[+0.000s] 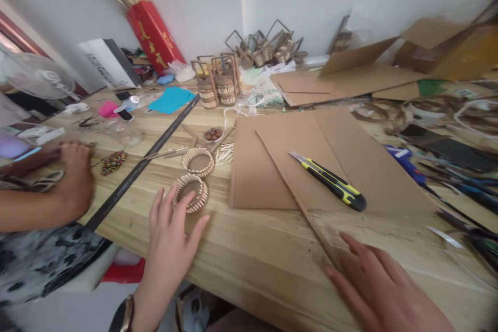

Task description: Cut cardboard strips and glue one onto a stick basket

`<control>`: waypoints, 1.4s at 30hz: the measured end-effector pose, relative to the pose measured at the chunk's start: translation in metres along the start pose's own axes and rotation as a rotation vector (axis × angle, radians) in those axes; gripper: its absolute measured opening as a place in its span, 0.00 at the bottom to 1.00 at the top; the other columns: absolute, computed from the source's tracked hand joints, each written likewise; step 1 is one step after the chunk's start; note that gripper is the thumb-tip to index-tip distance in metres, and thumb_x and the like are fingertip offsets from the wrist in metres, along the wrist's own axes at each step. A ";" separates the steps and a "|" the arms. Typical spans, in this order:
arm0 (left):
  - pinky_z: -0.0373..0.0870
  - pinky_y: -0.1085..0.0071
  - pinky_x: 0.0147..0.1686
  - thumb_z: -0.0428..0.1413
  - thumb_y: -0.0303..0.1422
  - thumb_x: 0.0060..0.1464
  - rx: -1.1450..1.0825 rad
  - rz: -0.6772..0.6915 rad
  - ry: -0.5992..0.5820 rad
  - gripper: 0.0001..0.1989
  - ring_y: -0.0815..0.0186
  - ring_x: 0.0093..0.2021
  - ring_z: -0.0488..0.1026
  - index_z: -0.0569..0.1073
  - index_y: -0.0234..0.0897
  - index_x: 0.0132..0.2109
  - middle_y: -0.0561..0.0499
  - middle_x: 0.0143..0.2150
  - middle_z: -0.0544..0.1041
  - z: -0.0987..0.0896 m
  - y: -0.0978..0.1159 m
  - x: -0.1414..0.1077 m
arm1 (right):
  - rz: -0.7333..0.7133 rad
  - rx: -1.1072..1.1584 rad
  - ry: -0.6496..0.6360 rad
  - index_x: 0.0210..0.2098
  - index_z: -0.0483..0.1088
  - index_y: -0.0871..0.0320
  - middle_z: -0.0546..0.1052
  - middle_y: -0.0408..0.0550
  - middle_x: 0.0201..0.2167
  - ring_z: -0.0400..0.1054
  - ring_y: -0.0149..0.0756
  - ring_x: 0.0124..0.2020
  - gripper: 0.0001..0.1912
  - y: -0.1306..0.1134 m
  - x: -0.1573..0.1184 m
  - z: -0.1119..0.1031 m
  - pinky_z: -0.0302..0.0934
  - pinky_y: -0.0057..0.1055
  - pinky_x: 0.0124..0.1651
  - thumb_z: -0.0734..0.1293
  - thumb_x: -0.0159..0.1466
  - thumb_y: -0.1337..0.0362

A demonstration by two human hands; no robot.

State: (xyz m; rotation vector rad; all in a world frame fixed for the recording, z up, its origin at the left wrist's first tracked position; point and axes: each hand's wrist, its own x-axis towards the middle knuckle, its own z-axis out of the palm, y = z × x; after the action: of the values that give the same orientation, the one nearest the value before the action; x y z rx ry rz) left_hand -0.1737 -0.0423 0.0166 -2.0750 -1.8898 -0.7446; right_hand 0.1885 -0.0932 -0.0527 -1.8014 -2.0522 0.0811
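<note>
My left hand (169,236) is spread open. Its fingertips reach over a small round ring faced with short pale sticks (199,198), touching it or just above it. A second such ring (197,161) lies right behind it. At the lower right my right hand (383,285) has thumb and forefinger apart, on either side of the near end of a long thin brown strip (286,181). The strip's far part lies across a flat cardboard sheet (260,166). On that sheet rests a yellow and black utility knife (330,181), blade out.
Short pale sticks (224,153) and a dish of brown beads (213,135) lie behind the rings. A black bar (143,166) crosses the table; a co-worker's arm (73,181) rests beyond it. Small bucket-like models (225,88) stand behind. Tools and a phone (447,145) crowd the right.
</note>
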 end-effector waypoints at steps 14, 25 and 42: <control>0.58 0.36 0.59 0.52 0.28 0.57 0.133 0.273 -0.203 0.08 0.41 0.67 0.56 0.77 0.39 0.35 0.42 0.54 0.77 0.030 -0.063 0.089 | 0.290 0.174 -0.052 0.31 0.62 0.49 0.77 0.51 0.24 0.75 0.47 0.26 0.13 -0.001 0.077 -0.052 0.65 0.38 0.29 0.54 0.58 0.49; 0.42 0.32 0.64 0.50 0.30 0.59 0.152 0.423 -0.077 0.08 0.44 0.64 0.61 0.73 0.44 0.33 0.48 0.36 0.81 -0.025 -0.009 0.089 | 0.339 0.142 0.065 0.30 0.64 0.50 0.74 0.49 0.25 0.69 0.43 0.26 0.18 0.063 0.106 -0.074 0.61 0.37 0.31 0.57 0.55 0.44; 0.70 0.52 0.56 0.49 0.36 0.65 -0.246 0.413 -0.219 0.14 0.54 0.58 0.71 0.71 0.41 0.54 0.42 0.57 0.75 0.043 0.099 0.041 | 0.500 0.046 -0.046 0.32 0.70 0.56 0.78 0.57 0.26 0.73 0.52 0.29 0.20 0.126 0.135 -0.062 0.63 0.41 0.32 0.59 0.55 0.46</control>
State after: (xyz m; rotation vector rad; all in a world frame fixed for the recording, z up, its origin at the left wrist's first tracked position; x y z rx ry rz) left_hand -0.0670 0.0004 0.0170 -2.6806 -1.4381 -0.6967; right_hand 0.3162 0.0436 0.0009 -2.2558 -1.5657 0.3091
